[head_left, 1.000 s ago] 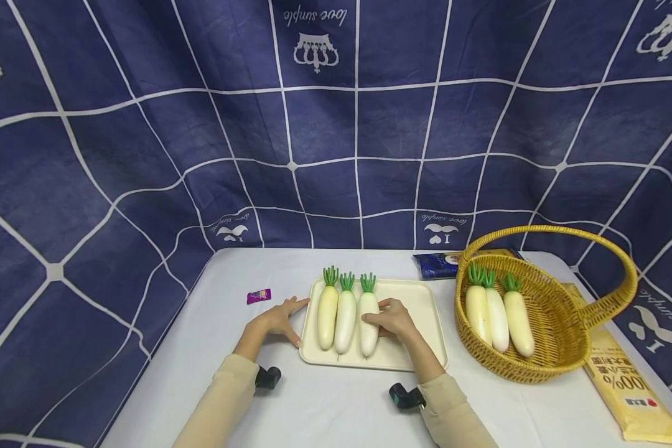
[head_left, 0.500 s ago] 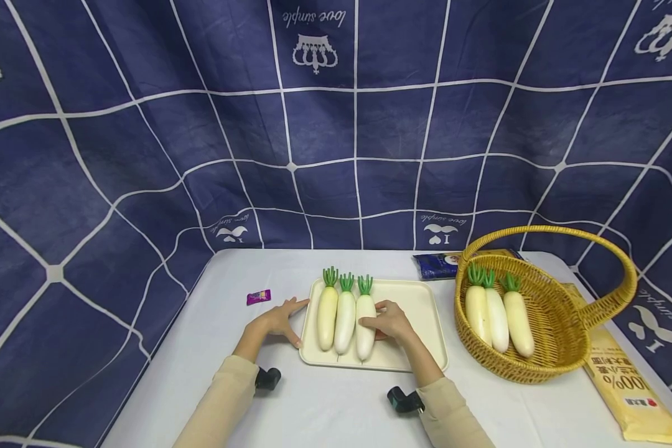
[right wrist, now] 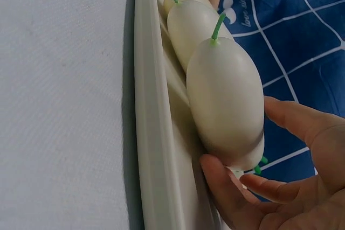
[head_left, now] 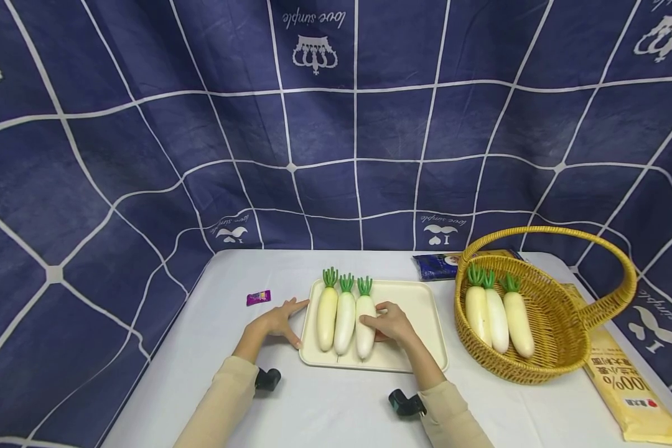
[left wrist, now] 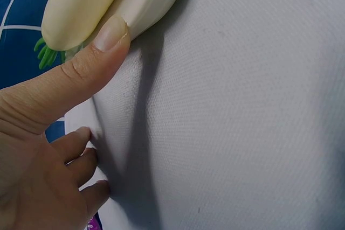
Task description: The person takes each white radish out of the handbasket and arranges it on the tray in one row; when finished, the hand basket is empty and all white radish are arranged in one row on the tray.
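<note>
Three white radishes with green tops lie side by side on a cream tray [head_left: 409, 295]: a yellowish radish [head_left: 327, 318] at left, a middle radish [head_left: 345, 320] and a right-hand radish [head_left: 364, 339]. My right hand [head_left: 391, 323] holds the right-hand radish, its thumb over the top and its fingers along the side and underneath, as the right wrist view shows. My left hand [head_left: 277, 320] rests at the tray's left edge, thumb and index finger spread along the rim. In the left wrist view its thumb [left wrist: 89, 63] touches the tray's rim [left wrist: 156, 4].
A wicker basket [head_left: 560, 323] with a tall handle stands at right, three radishes [head_left: 497, 317] inside it. Behind it lies a blue packet [head_left: 437, 266], and a yellow packet [head_left: 627, 386] lies to its right. A small purple packet [head_left: 258, 297] lies left of the tray.
Over the last second my right hand has shifted the right-hand radish slightly left, closer to the middle one. My left hand has stayed at the tray's edge.
</note>
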Demonstrator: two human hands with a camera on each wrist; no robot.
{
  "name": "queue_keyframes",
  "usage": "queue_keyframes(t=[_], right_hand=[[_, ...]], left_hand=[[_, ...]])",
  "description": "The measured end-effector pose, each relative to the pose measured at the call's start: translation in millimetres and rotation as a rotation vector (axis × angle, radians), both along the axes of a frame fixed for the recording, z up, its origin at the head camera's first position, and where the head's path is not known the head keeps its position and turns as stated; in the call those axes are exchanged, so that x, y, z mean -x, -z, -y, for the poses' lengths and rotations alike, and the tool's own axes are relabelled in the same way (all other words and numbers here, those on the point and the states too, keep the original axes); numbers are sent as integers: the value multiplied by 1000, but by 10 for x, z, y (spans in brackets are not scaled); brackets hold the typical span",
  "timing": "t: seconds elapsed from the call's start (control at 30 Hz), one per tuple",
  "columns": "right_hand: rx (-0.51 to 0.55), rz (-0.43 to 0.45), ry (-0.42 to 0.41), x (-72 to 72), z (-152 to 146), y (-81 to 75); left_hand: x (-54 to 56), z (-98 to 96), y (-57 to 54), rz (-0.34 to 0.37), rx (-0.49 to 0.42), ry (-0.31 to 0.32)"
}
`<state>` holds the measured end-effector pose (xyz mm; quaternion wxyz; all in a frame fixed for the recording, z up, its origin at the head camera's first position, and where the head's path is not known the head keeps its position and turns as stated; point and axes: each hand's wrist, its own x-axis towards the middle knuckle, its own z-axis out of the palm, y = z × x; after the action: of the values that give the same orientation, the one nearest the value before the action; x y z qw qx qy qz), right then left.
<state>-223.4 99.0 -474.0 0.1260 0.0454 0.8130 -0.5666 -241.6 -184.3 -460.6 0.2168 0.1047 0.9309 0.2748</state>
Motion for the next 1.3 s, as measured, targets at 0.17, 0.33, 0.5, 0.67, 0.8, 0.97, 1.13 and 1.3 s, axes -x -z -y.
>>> queue_keyframes(t=[0.17, 0.33, 0.5, 0.67, 0.8, 0.97, 1.13, 1.3], right_hand=[[6, -10, 0, -34, -40, -23], [-46, -38, 0, -92, -148, -41], [-87, -77, -5, -197, -312, -72], [-53, -107, -5, -324, -496, -151], [-44, -138, -22, -411, -660, -254], [-66, -184, -63, -480, -914, -384], [-80, -232, -81, -520, -1165, -510], [-90, -281, -77, -548, -1406, -593]], left_hand=[[3, -9, -2, -3, 7, 2], [4, -13, 1, -6, 10, 6], [0, -12, -7, -6, 16, 9], [-2, -10, -12, -13, 25, 9], [0, -4, 5, -11, 15, 8], [8, -1, 21, -13, 2, 14], [11, -1, 17, -16, 4, 15], [19, -1, 16, -15, 6, 12]])
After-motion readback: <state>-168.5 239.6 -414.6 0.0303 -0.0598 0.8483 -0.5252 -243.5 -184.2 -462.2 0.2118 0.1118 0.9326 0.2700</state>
